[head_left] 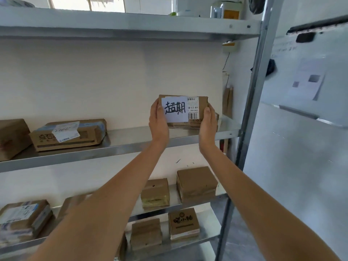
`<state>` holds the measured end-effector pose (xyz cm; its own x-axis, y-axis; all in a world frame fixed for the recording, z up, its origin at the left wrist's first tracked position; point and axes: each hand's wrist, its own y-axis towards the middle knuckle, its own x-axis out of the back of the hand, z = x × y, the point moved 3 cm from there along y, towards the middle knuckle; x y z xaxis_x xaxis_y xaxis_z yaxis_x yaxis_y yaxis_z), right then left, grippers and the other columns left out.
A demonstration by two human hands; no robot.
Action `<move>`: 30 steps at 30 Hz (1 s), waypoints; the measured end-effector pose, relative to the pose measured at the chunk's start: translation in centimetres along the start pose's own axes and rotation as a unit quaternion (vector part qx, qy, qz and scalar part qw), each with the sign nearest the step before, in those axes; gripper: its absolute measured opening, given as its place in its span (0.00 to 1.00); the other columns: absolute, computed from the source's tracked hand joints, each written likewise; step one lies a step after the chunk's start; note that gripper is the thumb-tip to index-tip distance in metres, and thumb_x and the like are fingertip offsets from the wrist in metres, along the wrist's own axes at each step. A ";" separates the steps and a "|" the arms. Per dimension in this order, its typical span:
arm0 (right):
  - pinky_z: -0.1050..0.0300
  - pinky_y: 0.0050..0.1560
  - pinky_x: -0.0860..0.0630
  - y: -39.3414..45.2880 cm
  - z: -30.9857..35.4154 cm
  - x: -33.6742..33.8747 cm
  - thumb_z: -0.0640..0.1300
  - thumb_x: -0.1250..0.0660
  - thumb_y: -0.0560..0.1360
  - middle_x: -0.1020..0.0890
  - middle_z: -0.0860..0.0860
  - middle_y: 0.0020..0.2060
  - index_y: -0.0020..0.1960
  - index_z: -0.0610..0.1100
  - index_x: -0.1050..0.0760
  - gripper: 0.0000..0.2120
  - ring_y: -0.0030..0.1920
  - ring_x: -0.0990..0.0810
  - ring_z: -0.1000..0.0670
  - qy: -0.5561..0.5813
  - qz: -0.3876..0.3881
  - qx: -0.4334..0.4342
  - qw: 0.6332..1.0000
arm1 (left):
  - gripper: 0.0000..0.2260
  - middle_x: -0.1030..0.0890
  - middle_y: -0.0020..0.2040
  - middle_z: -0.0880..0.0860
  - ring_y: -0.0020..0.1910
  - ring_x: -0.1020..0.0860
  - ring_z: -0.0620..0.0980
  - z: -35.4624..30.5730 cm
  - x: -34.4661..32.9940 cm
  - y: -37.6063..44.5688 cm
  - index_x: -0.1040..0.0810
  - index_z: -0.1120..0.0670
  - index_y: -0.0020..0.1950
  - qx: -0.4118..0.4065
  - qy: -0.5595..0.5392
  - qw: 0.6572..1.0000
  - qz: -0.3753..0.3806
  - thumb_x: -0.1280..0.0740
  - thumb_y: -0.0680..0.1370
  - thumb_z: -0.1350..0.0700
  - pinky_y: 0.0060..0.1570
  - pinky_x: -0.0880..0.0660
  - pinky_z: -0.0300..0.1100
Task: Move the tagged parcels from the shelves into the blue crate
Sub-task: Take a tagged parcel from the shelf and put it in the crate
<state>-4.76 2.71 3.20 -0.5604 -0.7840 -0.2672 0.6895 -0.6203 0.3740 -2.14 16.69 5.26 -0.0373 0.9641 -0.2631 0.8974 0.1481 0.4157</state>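
Parcel (195,112) in brown cardboard, bearing a white handwritten tag (174,109) and barcode labels, sits right of centre in the frame, held up in front of the middle shelf (116,142) of a metal rack; the left hand (158,123) grips its left edge, thumb across the tag, while the right hand (208,125) clasps its right edge; both arms reach up from the bottom of the frame; whether the parcel's base touches the shelf cannot be told; at left on the same shelf lies a taped box (69,134) with a paper slip; lower shelves at bottom centre carry several small cartons (196,184); a whiteboard (308,76) fills the right.
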 end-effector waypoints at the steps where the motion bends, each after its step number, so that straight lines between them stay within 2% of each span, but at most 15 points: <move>1: 0.53 0.63 0.26 0.0 0.5 1.5 0.50 0.48 0.84 0.23 0.48 0.63 0.73 0.48 0.32 0.19 0.63 0.24 0.49 -0.002 -0.007 0.003 1.000 | 0.16 0.22 0.57 0.50 0.50 0.23 0.43 0.0 -1.1 -0.9 0.29 0.53 0.70 0.001 -0.001 1.000 0.009 0.47 0.84 0.56 0.48 0.22 0.35; 3: 0.53 0.62 0.24 -0.3 1.2 5.0 0.52 0.48 0.84 0.22 0.47 0.63 0.72 0.48 0.32 0.20 0.62 0.23 0.48 -0.010 -0.022 0.008 1.000 | 0.16 0.22 0.60 0.51 0.54 0.23 0.46 0.2 -3.5 -3.0 0.30 0.52 0.71 0.005 -0.012 0.999 0.031 0.47 0.84 0.55 0.52 0.24 0.37; 6: 0.64 0.55 0.22 -1.1 2.4 11.0 0.50 0.48 0.84 0.22 0.47 0.63 0.74 0.47 0.33 0.20 0.61 0.22 0.49 -0.040 -0.056 0.017 0.997 | 0.16 0.23 0.59 0.49 0.53 0.24 0.43 0.6 -7.5 -7.0 0.30 0.53 0.71 0.031 -0.035 0.997 0.060 0.46 0.84 0.55 0.51 0.25 0.33; 8: 0.56 0.60 0.22 -1.7 2.8 15.4 0.51 0.48 0.84 0.21 0.48 0.62 0.73 0.48 0.32 0.20 0.60 0.21 0.50 -0.072 -0.094 0.026 0.993 | 0.16 0.22 0.55 0.46 0.50 0.24 0.41 0.8 -10.4 -9.8 0.30 0.55 0.70 0.057 -0.062 0.992 0.090 0.46 0.84 0.56 0.46 0.25 0.28; 10: 0.49 0.62 0.23 -2.2 3.4 19.7 0.53 0.49 0.84 0.20 0.49 0.61 0.72 0.50 0.31 0.20 0.59 0.20 0.50 -0.095 -0.136 0.023 0.986 | 0.15 0.22 0.53 0.46 0.48 0.22 0.40 1.2 -13.6 -12.5 0.30 0.56 0.69 0.080 -0.083 0.984 0.133 0.46 0.84 0.57 0.42 0.25 0.27; 13: 0.51 0.61 0.24 -2.7 4.9 25.8 0.49 0.49 0.84 0.20 0.49 0.58 0.70 0.49 0.30 0.18 0.57 0.21 0.49 -0.102 -0.198 0.001 0.975 | 0.16 0.21 0.57 0.51 0.52 0.21 0.44 2.0 -18.2 -16.1 0.30 0.56 0.70 0.105 -0.090 0.971 0.196 0.46 0.84 0.55 0.49 0.22 0.34; 16: 0.54 0.60 0.25 -3.6 6.2 31.2 0.48 0.48 0.84 0.21 0.51 0.56 0.70 0.50 0.29 0.17 0.58 0.22 0.49 -0.113 -0.242 0.001 0.964 | 0.16 0.21 0.57 0.53 0.51 0.22 0.46 2.9 -22.5 -19.4 0.29 0.56 0.69 0.116 -0.091 0.958 0.246 0.47 0.84 0.54 0.41 0.25 0.28; 17: 0.56 0.59 0.25 -3.9 6.4 32.9 0.49 0.48 0.84 0.21 0.52 0.57 0.70 0.50 0.29 0.18 0.58 0.23 0.50 -0.120 -0.254 0.000 0.960 | 0.16 0.21 0.56 0.52 0.52 0.22 0.47 3.3 -23.9 -20.5 0.28 0.55 0.68 0.122 -0.088 0.953 0.264 0.47 0.84 0.53 0.42 0.25 0.29; 19: 0.61 0.55 0.26 -4.4 6.7 36.5 0.49 0.49 0.84 0.22 0.52 0.58 0.71 0.50 0.30 0.19 0.58 0.23 0.52 -0.134 -0.279 -0.004 0.951 | 0.15 0.20 0.54 0.48 0.53 0.22 0.47 4.1 -26.7 -22.7 0.26 0.51 0.66 0.139 -0.083 0.940 0.300 0.46 0.83 0.51 0.48 0.25 0.35; 20: 0.61 0.56 0.27 -4.7 6.8 38.3 0.50 0.49 0.84 0.22 0.51 0.59 0.72 0.49 0.30 0.19 0.59 0.24 0.52 -0.141 -0.294 -0.006 0.945 | 0.15 0.20 0.53 0.47 0.54 0.22 0.48 4.4 -28.0 -23.8 0.26 0.49 0.65 0.145 -0.081 0.932 0.321 0.46 0.83 0.51 0.53 0.25 0.39; 22: 0.55 0.62 0.26 -5.1 6.6 41.7 0.51 0.49 0.83 0.21 0.50 0.61 0.71 0.50 0.30 0.20 0.61 0.24 0.50 -0.148 -0.327 -0.017 0.933 | 0.14 0.20 0.53 0.46 0.53 0.22 0.47 5.1 -30.7 -25.9 0.24 0.47 0.63 0.163 -0.071 0.912 0.370 0.46 0.83 0.50 0.55 0.25 0.42; 24: 0.49 0.65 0.27 -5.6 6.3 45.0 0.53 0.50 0.83 0.21 0.49 0.62 0.71 0.51 0.30 0.20 0.62 0.24 0.49 -0.152 -0.358 -0.032 0.921 | 0.15 0.19 0.53 0.47 0.51 0.22 0.45 5.7 -33.2 -28.0 0.24 0.49 0.63 0.191 -0.067 0.887 0.416 0.47 0.83 0.50 0.48 0.26 0.38; 27: 0.49 0.65 0.27 -6.6 5.9 49.7 0.53 0.50 0.83 0.22 0.48 0.62 0.71 0.50 0.30 0.21 0.62 0.24 0.48 -0.150 -0.404 -0.053 0.901 | 0.17 0.18 0.53 0.50 0.46 0.21 0.42 6.7 -36.5 -31.4 0.23 0.51 0.61 0.216 -0.066 0.844 0.487 0.48 0.83 0.49 0.38 0.26 0.30; 30: 0.51 0.67 0.29 -8.1 5.3 54.4 0.54 0.50 0.84 0.23 0.51 0.63 0.72 0.50 0.31 0.21 0.63 0.26 0.49 -0.146 -0.453 -0.067 0.877 | 0.16 0.17 0.51 0.51 0.47 0.21 0.47 8.0 -39.8 -35.3 0.21 0.50 0.53 0.229 -0.052 0.812 0.534 0.49 0.83 0.49 0.44 0.26 0.37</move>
<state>-43.25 -34.83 -9.64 -0.9861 0.0595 -0.1549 -0.0622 -0.9980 0.0127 -28.82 -28.70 -5.94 0.8861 0.4610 -0.0471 0.4634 -0.8811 0.0944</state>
